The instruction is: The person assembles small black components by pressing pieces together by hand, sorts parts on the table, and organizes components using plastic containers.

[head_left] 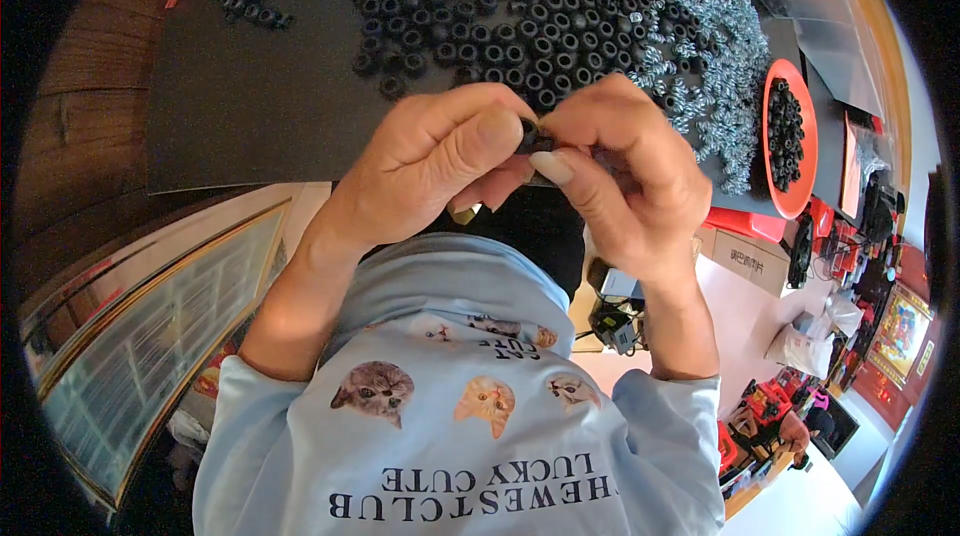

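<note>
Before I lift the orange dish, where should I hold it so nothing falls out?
Probably by the near rim of the orange dish, coming from the near side: bare wall shows there beyond the heaped black pieces, while silvery coils lie close on its left. The pieces look loose, so keep it level.

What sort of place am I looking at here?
Probably a small workshop, perhaps a home one: loose black rings and metal springs lie heaped in bulk on a dark table, with an orange bowl of small black parts beside the springs.
</note>
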